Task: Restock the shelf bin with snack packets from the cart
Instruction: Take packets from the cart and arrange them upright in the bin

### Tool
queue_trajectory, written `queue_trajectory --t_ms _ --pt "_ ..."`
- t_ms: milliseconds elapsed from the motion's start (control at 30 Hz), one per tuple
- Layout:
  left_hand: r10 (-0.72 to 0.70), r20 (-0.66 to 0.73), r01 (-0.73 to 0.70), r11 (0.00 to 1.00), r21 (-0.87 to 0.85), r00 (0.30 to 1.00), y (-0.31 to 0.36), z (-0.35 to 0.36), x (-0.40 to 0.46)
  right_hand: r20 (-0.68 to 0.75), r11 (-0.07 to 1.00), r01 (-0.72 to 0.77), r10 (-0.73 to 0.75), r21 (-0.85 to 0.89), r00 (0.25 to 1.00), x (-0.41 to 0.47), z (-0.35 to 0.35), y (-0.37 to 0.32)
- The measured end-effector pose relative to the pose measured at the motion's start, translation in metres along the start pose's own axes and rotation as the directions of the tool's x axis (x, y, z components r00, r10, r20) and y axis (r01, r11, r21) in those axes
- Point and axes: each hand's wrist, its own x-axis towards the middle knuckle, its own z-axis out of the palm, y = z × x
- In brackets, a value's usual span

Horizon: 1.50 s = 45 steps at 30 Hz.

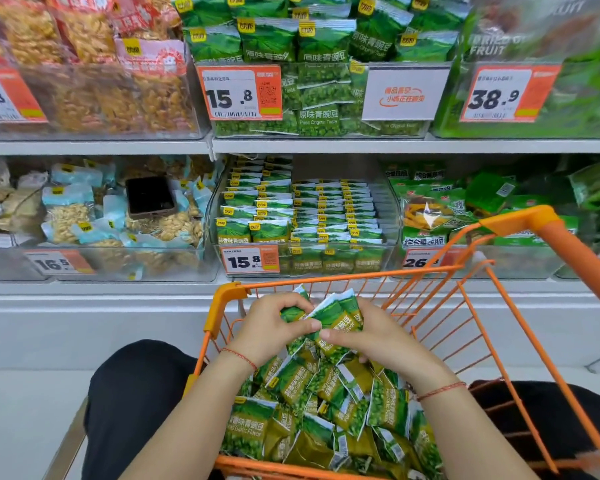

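1. I see both of my hands low in the orange wire shopping cart [430,306], over a loose heap of small green-and-yellow pea snack packets [326,410] that fills its bottom.
2. My left hand [271,327] has its fingers curled round a small bunch of the same green packets [336,313], thumb on the near side, a thin red string bracelet [239,356] at the wrist.
3. My right hand [374,334] grips the same bunch from the other side, fingers bent over the packets and fingertips close to those of the left hand; it also has a red string at the wrist.
4. The held bunch sits just above the heap, near the far end of the cart, its packets fanned and tilted.
5. Straight ahead on the lower shelf stands the clear plastic shelf bin [388,209] with a 15.8 price tag [252,259]; it holds matching green packets stacked upright in neat rows, tallest at the left.
6. In the bin to its left, a dark phone [149,197] lies flat on pale blue nut packets [73,209].
7. The upper shelf carries another clear bin of green pea packets [319,98] with its own 15.8 tag.
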Motion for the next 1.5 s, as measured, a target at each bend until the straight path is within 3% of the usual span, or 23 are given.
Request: queue_trajectory --t_ms 167,267,367,467,533,700,833,967,1133,1267,1367,1500 --pt "-0.001 -0.026 0.001 1.000 -0.010 1.000 0.005 -0.003 -0.001 -0.069 0.999 0.029 -0.027 0.016 0.997 0.004 0.004 0.004" --pt "-0.017 0.108 0.033 0.988 -0.150 0.994 0.010 -0.017 -0.002 -0.216 0.973 0.023 0.028 0.231 0.976 0.005 -0.002 0.003" --pt "-0.109 0.140 0.146 0.947 -0.287 0.984 0.010 -0.020 -0.003 -0.340 0.916 -0.032 0.181 0.400 0.923 0.002 -0.010 0.000" --pt "-0.170 0.235 0.265 0.838 -0.476 0.957 0.011 -0.017 -0.003 -0.328 0.844 -0.065 0.277 0.533 0.903 0.003 -0.011 -0.003" --pt "-0.154 0.269 0.280 0.798 -0.534 0.951 0.012 -0.015 -0.003 -0.290 0.818 -0.055 0.265 0.573 0.920 0.004 -0.006 -0.006" --pt "-0.180 0.097 0.202 0.787 -0.583 0.979 0.011 -0.014 0.002 -0.136 0.752 -0.016 0.141 0.659 0.981 0.007 0.007 -0.005" --pt "-0.221 -0.052 0.181 0.894 -0.409 0.974 0.013 -0.011 0.001 -0.109 0.707 0.033 0.062 0.707 0.992 0.010 0.010 -0.004" --pt "-0.082 0.072 0.101 0.935 -0.339 0.994 0.019 -0.005 -0.005 -0.115 0.835 0.059 0.004 0.547 0.993 0.006 0.015 -0.006" --pt "-0.087 0.165 0.140 0.927 -0.348 0.982 0.017 0.003 -0.006 -0.100 0.912 0.077 -0.039 0.402 0.994 -0.007 0.021 -0.015" --pt "-0.047 0.121 0.074 0.971 -0.229 0.992 0.030 0.009 -0.003 -0.166 0.951 0.116 -0.069 0.288 0.984 -0.011 0.019 -0.023" --pt "0.030 0.123 0.002 0.968 -0.252 0.992 0.038 -0.002 0.016 -0.223 0.933 0.224 -0.163 0.281 0.961 -0.005 0.005 -0.042" --pt "0.048 0.113 -0.018 0.968 -0.251 0.992 0.051 -0.026 0.050 -0.192 0.947 0.245 -0.207 0.206 0.959 0.019 -0.024 -0.068"
